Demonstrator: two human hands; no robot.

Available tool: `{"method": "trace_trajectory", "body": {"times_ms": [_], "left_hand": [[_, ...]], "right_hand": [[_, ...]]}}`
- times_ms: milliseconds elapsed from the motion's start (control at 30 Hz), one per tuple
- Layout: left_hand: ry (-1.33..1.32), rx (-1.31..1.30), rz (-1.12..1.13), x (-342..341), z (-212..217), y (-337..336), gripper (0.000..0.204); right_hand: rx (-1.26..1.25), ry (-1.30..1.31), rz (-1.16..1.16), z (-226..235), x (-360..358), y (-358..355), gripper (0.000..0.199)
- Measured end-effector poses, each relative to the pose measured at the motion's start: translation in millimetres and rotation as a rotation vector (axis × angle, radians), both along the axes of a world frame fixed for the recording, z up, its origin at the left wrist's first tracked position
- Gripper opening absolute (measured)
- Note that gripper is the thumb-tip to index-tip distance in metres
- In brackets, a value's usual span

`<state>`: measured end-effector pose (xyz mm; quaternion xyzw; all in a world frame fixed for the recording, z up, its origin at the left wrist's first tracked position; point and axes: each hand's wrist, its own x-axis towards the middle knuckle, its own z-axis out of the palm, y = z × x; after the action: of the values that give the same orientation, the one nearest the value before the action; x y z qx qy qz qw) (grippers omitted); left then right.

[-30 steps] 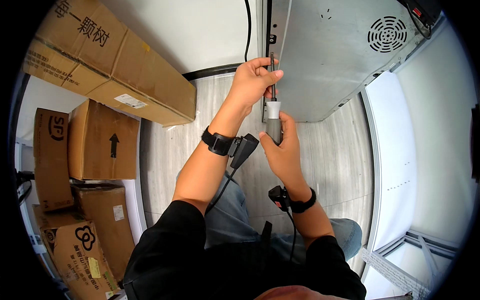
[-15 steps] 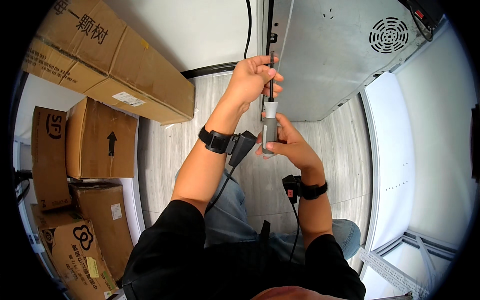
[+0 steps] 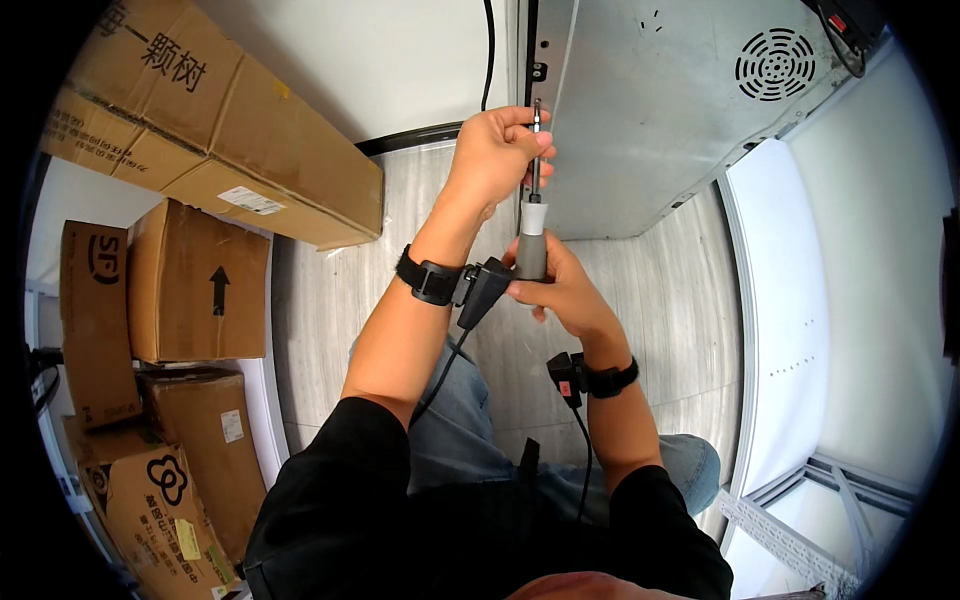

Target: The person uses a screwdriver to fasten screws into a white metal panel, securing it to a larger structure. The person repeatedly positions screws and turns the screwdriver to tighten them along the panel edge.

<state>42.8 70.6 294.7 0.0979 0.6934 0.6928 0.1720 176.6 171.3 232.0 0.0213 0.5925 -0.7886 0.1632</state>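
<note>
A screwdriver (image 3: pixel 532 255) with a grey handle, a pale collar and a slim metal shaft points away from me, in front of a grey metal cabinet (image 3: pixel 640 130). My left hand (image 3: pixel 497 155) is closed on the shaft near its tip, thumb and fingers pinching it. Wrapped round the handle is my right hand (image 3: pixel 568 290), its thumb lying across the lower end. The tip is close to the cabinet's left edge, where small holes show. Whether it touches anything there I cannot tell.
Cardboard boxes (image 3: pixel 200 285) are stacked on the left, with a long carton (image 3: pixel 290 150) at the far left. A black cable (image 3: pixel 489 60) hangs beside the cabinet. To the right runs a white panel (image 3: pixel 790 300), with a perforated metal strip (image 3: pixel 785 540) near its lower end.
The screwdriver and my right hand have shifted a little left, and the right fingers now sit differently round the handle. My left hand stays on the shaft.
</note>
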Motion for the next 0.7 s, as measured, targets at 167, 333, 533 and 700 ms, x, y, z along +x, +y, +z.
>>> {"method": "trace_trajectory", "body": {"times_ms": [167, 333, 533, 700], "left_hand": [[-0.038, 0.043, 0.002, 3.0, 3.7, 0.0, 0.024], [0.005, -0.012, -0.012, 3.0, 5.0, 1.8, 0.025], [0.193, -0.162, -0.002, -2.8, -5.2, -0.9, 0.024], [0.038, -0.031, -0.006, 0.7, 1.6, 0.7, 0.024]], "right_hand": [[-0.278, 0.007, 0.109, -7.7, -3.3, 11.1, 0.061], [0.012, 0.017, -0.023, -14.7, -4.3, 4.4, 0.057], [0.164, 0.013, -0.053, -7.5, -3.9, -3.6, 0.05], [-0.22, 0.062, 0.086, -12.4, -0.1, 12.6, 0.055]]}}
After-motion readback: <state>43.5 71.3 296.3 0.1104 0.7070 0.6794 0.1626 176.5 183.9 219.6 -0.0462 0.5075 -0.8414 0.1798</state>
